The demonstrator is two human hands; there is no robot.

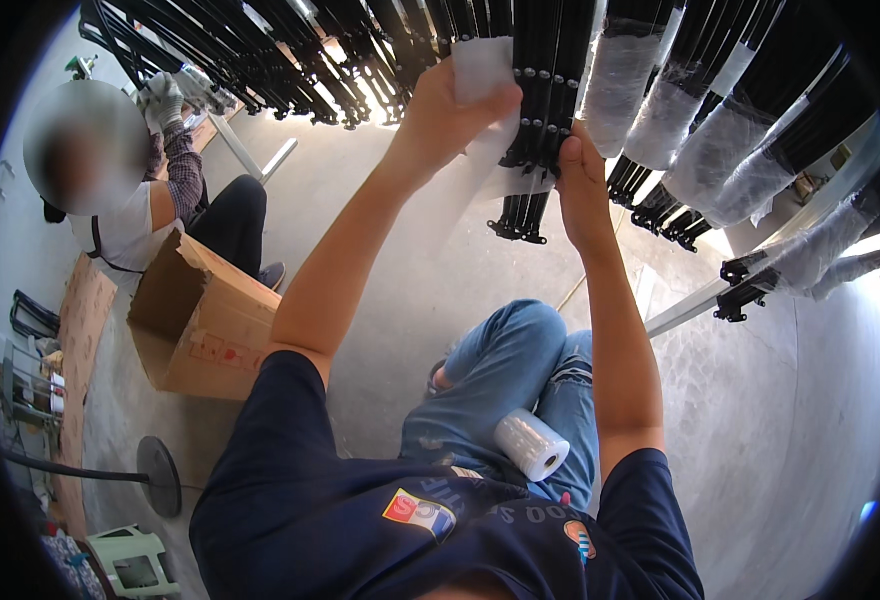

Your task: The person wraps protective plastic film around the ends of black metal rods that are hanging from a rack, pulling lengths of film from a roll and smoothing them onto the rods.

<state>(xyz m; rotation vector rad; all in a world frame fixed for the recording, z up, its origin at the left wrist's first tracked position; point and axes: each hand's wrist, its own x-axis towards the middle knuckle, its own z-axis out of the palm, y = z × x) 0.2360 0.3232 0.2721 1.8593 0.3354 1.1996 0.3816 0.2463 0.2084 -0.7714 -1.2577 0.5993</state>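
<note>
My left hand [438,118] is closed on a white roll of wrapping sheet [483,68], pressed against the left side of a bundle of black metal rails [548,95]. A thin translucent length of the sheet hangs below that hand and passes behind the bundle. My right hand [584,180] grips the bundle's right edge, thumb in front and fingers hidden behind. The bundle hangs down with its bracketed lower ends [518,225] loose. On my lap, between the thighs, lies a roll of clear film [532,444].
More black rails [260,60] hang in a row along the top. Several bundles at the right are wrapped in clear film [705,170]. An open cardboard box [210,320] stands to my left, near a seated co-worker [140,200] wearing gloves. A round black stand base [160,476] sits lower left.
</note>
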